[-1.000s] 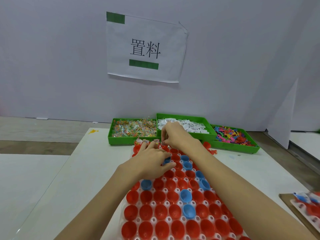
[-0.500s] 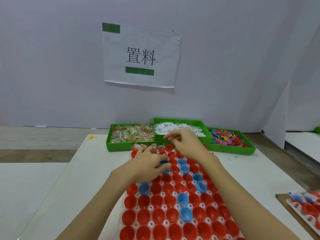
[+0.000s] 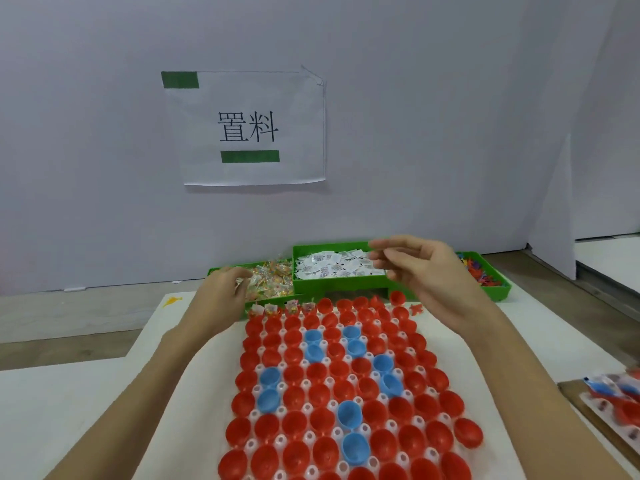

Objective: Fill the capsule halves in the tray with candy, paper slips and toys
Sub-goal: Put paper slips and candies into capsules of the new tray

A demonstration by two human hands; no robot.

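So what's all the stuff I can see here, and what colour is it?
Capsule tray: one, white, on the table in front of the person.
Capsule halves: many, mostly red with some blue; four at the far-left row hold candy.
Candy bin: one, green, far left, full of wrapped candy.
Paper slip bin: one, green, middle, white slips.
Toy bin: one, green, far right, mixed-colour toys.
Wall sign: one, white paper with green tape and black characters.
Second tray: one, right edge, blurred.
Left hand: in the candy bin, grip unclear.
Right hand: over the slip bin, fingers relaxed.
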